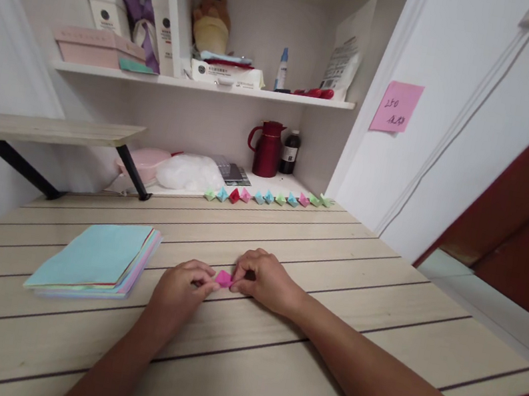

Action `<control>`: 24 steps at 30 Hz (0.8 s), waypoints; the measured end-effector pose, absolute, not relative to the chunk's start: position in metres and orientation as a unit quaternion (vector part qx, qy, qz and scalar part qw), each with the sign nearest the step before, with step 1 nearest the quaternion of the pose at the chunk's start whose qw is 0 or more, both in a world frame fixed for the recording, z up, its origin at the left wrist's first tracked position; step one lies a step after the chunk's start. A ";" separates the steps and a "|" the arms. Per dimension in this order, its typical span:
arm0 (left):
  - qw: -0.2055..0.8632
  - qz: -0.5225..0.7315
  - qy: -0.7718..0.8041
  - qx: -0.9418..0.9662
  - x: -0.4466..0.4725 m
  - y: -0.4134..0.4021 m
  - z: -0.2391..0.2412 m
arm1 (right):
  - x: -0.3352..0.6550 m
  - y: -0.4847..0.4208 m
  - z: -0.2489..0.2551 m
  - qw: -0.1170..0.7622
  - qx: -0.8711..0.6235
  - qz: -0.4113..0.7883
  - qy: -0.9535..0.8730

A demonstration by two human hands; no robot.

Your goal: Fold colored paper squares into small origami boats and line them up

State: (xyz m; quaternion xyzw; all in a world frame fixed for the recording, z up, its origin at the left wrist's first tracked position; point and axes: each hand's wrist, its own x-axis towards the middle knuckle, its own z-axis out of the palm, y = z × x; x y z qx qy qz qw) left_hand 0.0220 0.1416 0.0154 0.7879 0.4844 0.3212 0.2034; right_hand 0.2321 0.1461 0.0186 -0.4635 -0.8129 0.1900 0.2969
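Observation:
A small folded piece of bright pink paper [224,278] is held between my two hands, just above the wooden table [266,367]. My left hand [183,286] pinches its left end between thumb and fingers. On the other side, my right hand [265,281] grips the right end with thumb and curled fingers. Parts of the paper are hidden by the fingertips. To the left lies a stack of coloured paper sheets [93,254], light blue on top. Along the table's far edge stands a row of small folded paper figures [269,197] in green, blue, red and pink.
Behind the table, a white shelf unit [212,86] holds a dark red jug [267,151], a dark bottle [290,153] and a white plastic bag [190,172]. A small raised wooden stand [47,129] is at the back left. A pink note [396,107] sticks to the right wall.

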 end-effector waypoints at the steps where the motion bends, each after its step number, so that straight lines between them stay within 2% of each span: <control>1: 0.226 0.338 0.489 0.772 0.022 0.143 0.015 | 0.231 0.147 0.018 0.299 -0.471 0.192 -0.807; 4: 0.246 0.350 0.501 0.752 0.024 0.144 0.016 | 0.230 0.148 0.016 0.302 -0.481 0.196 -0.800; 24: 0.113 0.298 0.552 0.770 0.032 0.142 0.010 | 0.213 0.149 0.013 0.255 -0.527 0.075 -0.807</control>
